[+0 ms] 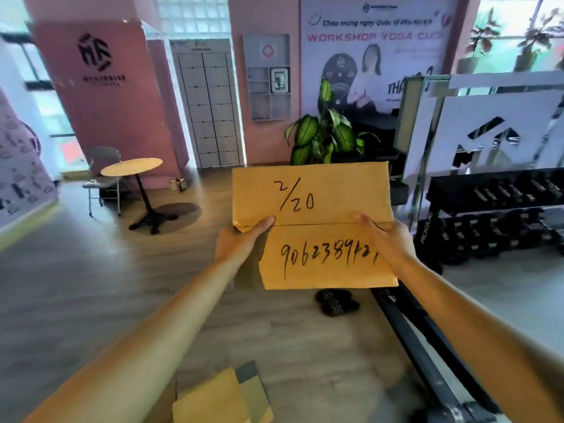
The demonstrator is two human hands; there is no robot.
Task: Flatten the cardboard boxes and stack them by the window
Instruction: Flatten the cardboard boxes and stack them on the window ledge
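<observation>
Lying by the feet, flat cardboard pieces (222, 398) suggest some boxes are done. Both hands — left hand (241, 239), right hand (386, 239) — grip a cardboard box (314, 209) held out at arm's length, thumbs on its seam; it reads "2/20" and "906238942". Beyond, a poster (375, 38) reads "WORKSHOP YOGA" — stacking remains.

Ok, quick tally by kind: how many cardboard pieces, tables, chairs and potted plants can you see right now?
Cardboard: 2, the box held by the left hand and right hand, and the cardboard on the floor
Round tables: 1
Chairs: 1
Potted plants on the floor: 1
Total: 5
</observation>
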